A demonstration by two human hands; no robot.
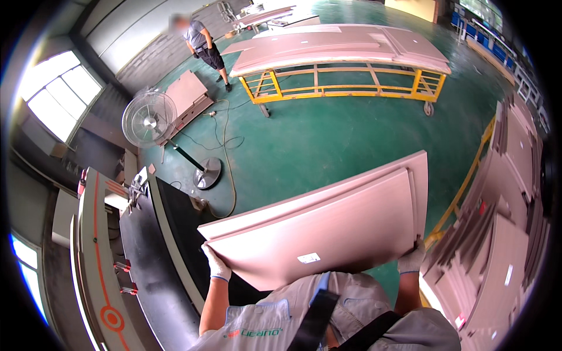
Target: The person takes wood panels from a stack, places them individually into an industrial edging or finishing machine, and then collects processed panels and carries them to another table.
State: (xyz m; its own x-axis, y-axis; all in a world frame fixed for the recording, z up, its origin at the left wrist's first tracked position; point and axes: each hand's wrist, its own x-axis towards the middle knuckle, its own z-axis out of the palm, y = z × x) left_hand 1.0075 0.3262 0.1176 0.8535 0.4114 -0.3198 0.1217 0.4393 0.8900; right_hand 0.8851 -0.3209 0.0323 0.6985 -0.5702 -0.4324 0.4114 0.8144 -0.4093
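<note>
Both gloved hands are gripping a pink door panel (328, 228), carrying it flat at chest height. The left hand (218, 266) is clamping its near-left edge, the right hand (411, 260) its near-right corner, above the green floor (328, 140).

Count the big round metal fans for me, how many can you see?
1: a round wire-caged metal fan on a black pole stand, standing on the green floor at left. Others may be hidden.

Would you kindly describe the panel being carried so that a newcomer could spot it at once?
Start at the green floor and come toward the camera. The pink panel is gripped by the left hand and right hand, both gloved. Unlike the stacked panels, it is held up.
</note>
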